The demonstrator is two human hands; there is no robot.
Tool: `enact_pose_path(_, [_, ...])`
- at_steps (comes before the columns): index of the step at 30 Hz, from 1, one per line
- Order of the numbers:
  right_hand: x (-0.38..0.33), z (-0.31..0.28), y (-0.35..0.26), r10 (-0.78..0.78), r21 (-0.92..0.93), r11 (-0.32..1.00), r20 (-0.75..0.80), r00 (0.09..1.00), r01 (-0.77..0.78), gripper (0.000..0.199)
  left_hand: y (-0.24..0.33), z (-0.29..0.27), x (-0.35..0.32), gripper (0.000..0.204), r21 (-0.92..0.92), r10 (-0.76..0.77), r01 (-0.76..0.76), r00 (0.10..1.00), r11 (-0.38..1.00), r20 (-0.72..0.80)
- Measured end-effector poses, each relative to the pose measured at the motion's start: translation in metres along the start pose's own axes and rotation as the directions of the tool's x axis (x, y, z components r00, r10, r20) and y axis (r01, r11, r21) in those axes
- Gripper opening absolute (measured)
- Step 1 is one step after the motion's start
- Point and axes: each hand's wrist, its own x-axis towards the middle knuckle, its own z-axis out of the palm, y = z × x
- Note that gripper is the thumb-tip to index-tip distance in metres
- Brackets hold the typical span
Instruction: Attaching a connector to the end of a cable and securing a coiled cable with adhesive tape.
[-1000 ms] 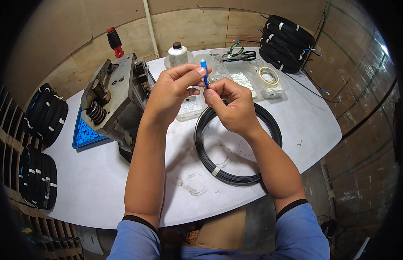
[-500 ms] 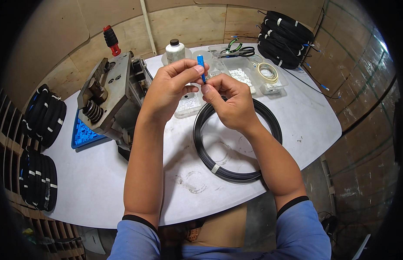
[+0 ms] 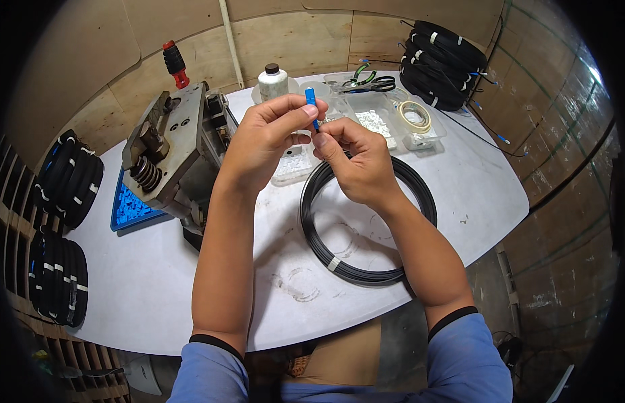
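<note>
My left hand point(image 3: 262, 138) pinches a small blue connector point(image 3: 311, 104) upright between thumb and fingers, above the white table point(image 3: 144, 282). My right hand point(image 3: 356, 161) meets it from below, fingertips closed on the thin black cable end at the connector's base. A coil of black cable point(image 3: 356, 269) lies flat on the table under my right wrist and forearm. Both hands hover over clear plastic trays point(image 3: 296, 164) of small white parts.
A grey metal press machine point(image 3: 171, 151) with a red handle stands at the left, a blue tray point(image 3: 128, 208) beside it. A white bottle point(image 3: 272, 80), pliers point(image 3: 363, 80), a tape roll point(image 3: 414, 115) and stacked black coils point(image 3: 443, 57) sit behind; more coils point(image 3: 64, 181) hang left.
Both hands with the blue connector have kept their pose; only the view shifted slightly, the connector staying pinched between them.
</note>
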Motion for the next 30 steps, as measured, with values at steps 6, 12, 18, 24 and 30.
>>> enact_pose_path(6, [0.0006, 0.0016, 0.0, 0.002, 0.011, 1.0, 0.002, 1.0, -0.002, 0.011, 0.003, 0.0009, -0.0009, 0.028, -0.002, -0.01, 0.01, 1.0, 1.0, -0.002])
enact_pose_path(12, [-0.0004, 0.0011, -0.0004, 0.033, 0.026, 0.999, 0.014, 0.999, -0.034, 0.011, 0.0038, 0.0023, -0.002, 0.028, 0.021, -0.006, 0.007, 1.0, 1.0, -0.019])
enact_pose_path(18, [0.0001, 0.0021, -0.0017, 0.042, 0.031, 0.999, 0.012, 0.999, -0.043, 0.011, 0.0054, 0.003, -0.0017, 0.03, 0.052, 0.02, -0.018, 0.999, 0.999, -0.035])
enact_pose_path(24, [-0.0005, 0.002, -0.0012, 0.039, 0.023, 0.999, 0.014, 0.999, -0.039, 0.011, 0.0056, 0.0061, -0.0021, 0.03, 0.032, 0.009, -0.007, 0.998, 0.999, -0.062])
enact_pose_path(30, [-0.0002, 0.0029, 0.0003, 0.034, 0.042, 0.999, 0.005, 0.999, -0.035, 0.011, 0.0055, 0.0011, -0.0025, 0.03, 0.061, -0.014, 0.016, 0.999, 0.998, -0.034])
